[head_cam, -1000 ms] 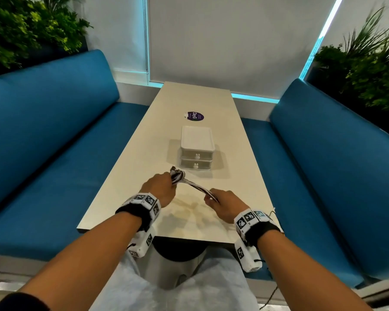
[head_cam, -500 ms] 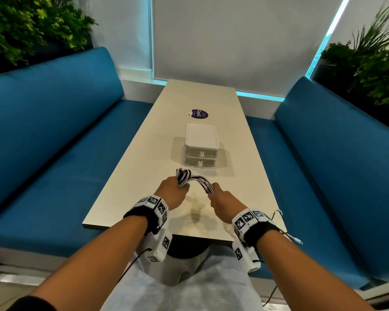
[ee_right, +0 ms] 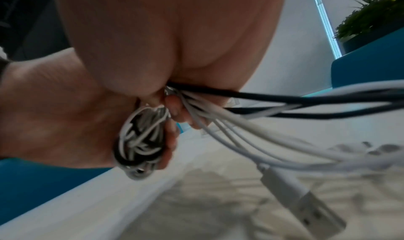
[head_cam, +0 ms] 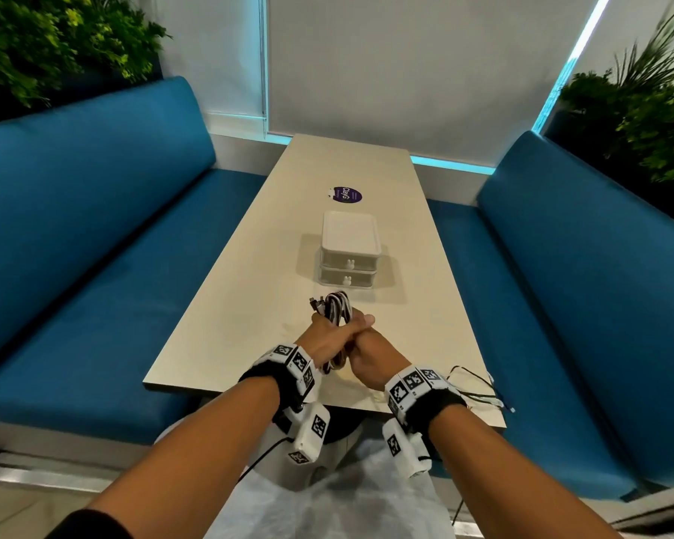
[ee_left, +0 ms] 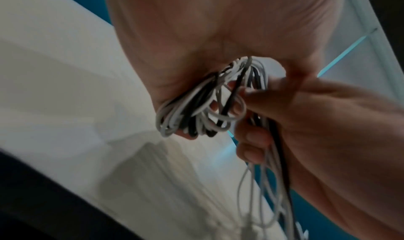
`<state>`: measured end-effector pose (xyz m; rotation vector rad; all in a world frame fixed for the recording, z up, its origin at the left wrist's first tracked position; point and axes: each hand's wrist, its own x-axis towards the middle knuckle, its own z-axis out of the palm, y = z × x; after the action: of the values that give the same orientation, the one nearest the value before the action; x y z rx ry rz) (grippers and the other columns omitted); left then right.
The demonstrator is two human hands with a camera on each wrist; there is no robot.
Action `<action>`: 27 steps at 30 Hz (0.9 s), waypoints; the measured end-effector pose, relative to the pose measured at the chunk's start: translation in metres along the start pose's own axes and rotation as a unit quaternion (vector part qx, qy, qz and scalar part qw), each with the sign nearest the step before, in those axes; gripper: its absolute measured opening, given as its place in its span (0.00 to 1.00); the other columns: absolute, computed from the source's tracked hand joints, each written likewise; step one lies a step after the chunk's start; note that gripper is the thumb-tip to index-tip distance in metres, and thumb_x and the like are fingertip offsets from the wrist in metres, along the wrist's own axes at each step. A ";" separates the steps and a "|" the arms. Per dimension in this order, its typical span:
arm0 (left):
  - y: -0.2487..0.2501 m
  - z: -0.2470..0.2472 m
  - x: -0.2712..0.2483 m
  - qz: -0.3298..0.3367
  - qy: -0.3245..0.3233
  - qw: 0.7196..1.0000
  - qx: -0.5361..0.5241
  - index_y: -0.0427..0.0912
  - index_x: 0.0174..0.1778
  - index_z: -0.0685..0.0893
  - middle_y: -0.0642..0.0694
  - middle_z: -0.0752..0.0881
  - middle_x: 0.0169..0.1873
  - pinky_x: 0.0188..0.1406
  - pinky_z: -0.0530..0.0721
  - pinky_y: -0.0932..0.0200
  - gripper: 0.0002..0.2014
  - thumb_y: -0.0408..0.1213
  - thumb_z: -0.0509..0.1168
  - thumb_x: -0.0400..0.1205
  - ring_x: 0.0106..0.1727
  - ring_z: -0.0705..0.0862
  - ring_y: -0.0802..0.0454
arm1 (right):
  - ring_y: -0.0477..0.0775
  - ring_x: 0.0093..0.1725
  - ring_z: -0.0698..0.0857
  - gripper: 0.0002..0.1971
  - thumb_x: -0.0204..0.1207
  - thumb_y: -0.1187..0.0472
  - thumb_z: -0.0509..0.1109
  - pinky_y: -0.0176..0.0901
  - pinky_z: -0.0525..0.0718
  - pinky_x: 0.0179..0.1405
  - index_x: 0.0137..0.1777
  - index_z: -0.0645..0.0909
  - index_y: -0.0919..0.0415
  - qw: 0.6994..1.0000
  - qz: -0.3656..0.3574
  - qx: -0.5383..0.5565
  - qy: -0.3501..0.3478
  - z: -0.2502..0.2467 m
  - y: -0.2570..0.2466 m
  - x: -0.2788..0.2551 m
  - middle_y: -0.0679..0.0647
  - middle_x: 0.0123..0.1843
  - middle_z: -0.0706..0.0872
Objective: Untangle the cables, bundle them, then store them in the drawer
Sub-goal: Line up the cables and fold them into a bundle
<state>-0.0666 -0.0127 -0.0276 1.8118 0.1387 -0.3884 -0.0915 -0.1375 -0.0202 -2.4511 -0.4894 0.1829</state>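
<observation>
A bundle of white and black cables (head_cam: 337, 311) is folded into loops above the near part of the table. My left hand (head_cam: 329, 338) grips the looped bundle (ee_left: 196, 109), its plug ends sticking out on top. My right hand (head_cam: 366, 346) presses against the left one and grips the loose cable strands (ee_right: 229, 112), which trail off to the right with a white USB plug (ee_right: 301, 204) hanging free. The white two-drawer box (head_cam: 349, 254) stands beyond the hands in the middle of the table, both drawers closed.
The long beige table (head_cam: 250, 289) runs away from me between two blue benches (head_cam: 94, 235). A purple round sticker (head_cam: 347, 195) lies beyond the drawer box. Thin dark wires (head_cam: 479, 387) lie at the table's near right corner.
My hands have come together: the stretched length of cables between them has been folded up, and the right hand now meets the left at the bundle.
</observation>
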 end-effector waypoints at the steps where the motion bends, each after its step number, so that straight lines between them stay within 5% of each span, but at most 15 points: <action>1: 0.000 0.003 0.000 0.000 -0.003 0.999 -0.035 0.36 0.63 0.79 0.40 0.91 0.46 0.50 0.90 0.47 0.50 0.74 0.76 0.57 0.45 0.91 0.46 | 0.60 0.48 0.82 0.19 0.75 0.67 0.55 0.51 0.84 0.51 0.66 0.69 0.67 1.000 -0.008 0.020 -0.003 -0.001 -0.005 0.001 0.63 0.53 0.80; 4: 0.006 0.003 -0.003 0.017 0.023 0.996 -0.088 0.36 0.49 0.87 0.37 0.91 0.41 0.40 0.89 0.54 0.25 0.57 0.76 0.71 0.40 0.91 0.45 | 0.58 0.54 0.83 0.31 0.75 0.62 0.54 0.49 0.84 0.59 0.80 0.58 0.63 0.999 -0.025 0.005 -0.030 0.002 -0.011 0.003 0.64 0.71 0.71; 6: 0.007 -0.001 -0.003 -0.006 0.037 0.991 -0.128 0.38 0.46 0.89 0.37 0.92 0.40 0.43 0.89 0.50 0.21 0.54 0.76 0.72 0.40 0.91 0.44 | 0.64 0.58 0.82 0.34 0.78 0.64 0.55 0.50 0.82 0.64 0.84 0.51 0.62 0.998 -0.020 -0.035 -0.050 0.004 -0.006 0.002 0.63 0.79 0.57; 11: 0.007 -0.011 0.003 -0.010 0.085 0.990 -0.112 0.43 0.45 0.88 0.40 0.91 0.42 0.53 0.89 0.42 0.18 0.57 0.70 0.77 0.46 0.90 0.41 | 0.62 0.48 0.82 0.19 0.82 0.65 0.60 0.52 0.84 0.55 0.72 0.66 0.59 0.996 -0.018 -0.081 -0.020 0.004 -0.004 0.007 0.56 0.67 0.64; 16: 0.015 -0.021 0.004 0.027 0.094 0.994 -0.052 0.41 0.41 0.87 0.42 0.89 0.36 0.34 0.87 0.54 0.19 0.56 0.69 0.79 0.38 0.89 0.42 | 0.59 0.48 0.82 0.16 0.80 0.63 0.66 0.56 0.83 0.49 0.65 0.69 0.59 0.997 -0.015 -0.048 0.057 0.016 -0.004 0.013 0.54 0.57 0.76; 19: 0.012 -0.027 0.006 0.052 0.107 0.993 -0.023 0.41 0.40 0.89 0.46 0.91 0.32 0.31 0.89 0.51 0.15 0.50 0.69 0.81 0.34 0.90 0.44 | 0.55 0.48 0.86 0.17 0.78 0.56 0.72 0.51 0.84 0.46 0.55 0.65 0.56 0.995 0.025 0.036 0.092 0.017 -0.003 0.009 0.51 0.54 0.84; 22: 0.009 -0.028 0.009 0.071 0.096 0.992 -0.032 0.41 0.42 0.89 0.49 0.92 0.34 0.40 0.88 0.52 0.14 0.47 0.66 0.84 0.37 0.91 0.51 | 0.58 0.51 0.86 0.13 0.80 0.53 0.68 0.46 0.80 0.48 0.58 0.70 0.57 0.998 0.050 0.000 0.024 0.019 0.005 0.007 0.53 0.58 0.86; 27: 0.018 -0.020 0.011 0.098 0.088 0.990 -0.058 0.41 0.48 0.89 0.48 0.92 0.46 0.49 0.83 0.57 0.09 0.41 0.67 0.84 0.47 0.88 0.51 | 0.64 0.44 0.85 0.05 0.83 0.58 0.55 0.60 0.84 0.50 0.52 0.72 0.54 0.994 0.083 -0.059 -0.045 0.030 0.014 0.006 0.59 0.46 0.87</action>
<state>-0.0476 0.0006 -0.0102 1.7251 0.1032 -0.0799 -0.0892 -0.1287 -0.0531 -2.6085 -0.3424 0.3450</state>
